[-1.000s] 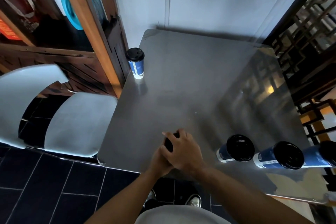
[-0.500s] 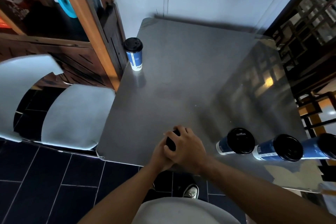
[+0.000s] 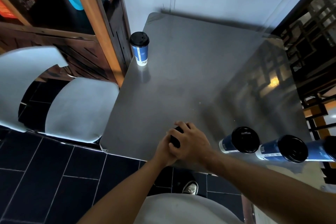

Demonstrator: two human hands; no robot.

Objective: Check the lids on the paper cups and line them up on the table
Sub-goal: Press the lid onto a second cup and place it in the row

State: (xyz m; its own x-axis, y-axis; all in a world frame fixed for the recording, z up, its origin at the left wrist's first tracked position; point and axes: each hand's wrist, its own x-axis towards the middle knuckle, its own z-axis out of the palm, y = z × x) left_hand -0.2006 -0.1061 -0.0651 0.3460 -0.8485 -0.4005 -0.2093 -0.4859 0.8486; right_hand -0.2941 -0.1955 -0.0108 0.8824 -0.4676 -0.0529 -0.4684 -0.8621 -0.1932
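Near the front edge of the grey metal table (image 3: 190, 71), both my hands wrap one paper cup whose black lid (image 3: 175, 137) shows between the fingers. My right hand (image 3: 190, 142) lies over the lid, and my left hand (image 3: 163, 151) grips the cup's side below it; the cup body is hidden. A blue paper cup with a black lid (image 3: 140, 49) stands at the table's far left edge. To the right stand three more blue lidded cups in a row: one (image 3: 240, 142), the second (image 3: 283, 149), and the third (image 3: 327, 149) cut off by the frame.
A white chair (image 3: 76, 107) stands left of the table, in front of a wooden partition (image 3: 101, 23). A pale wall runs behind the table and a dark lattice screen (image 3: 309, 23) stands at the right. The floor has dark tiles (image 3: 45, 178); my shoe (image 3: 190, 187) shows below.
My hands stay clasped on the same cup at the table's front edge, with barely any shift. The camera has moved slightly. The other cups have not moved.
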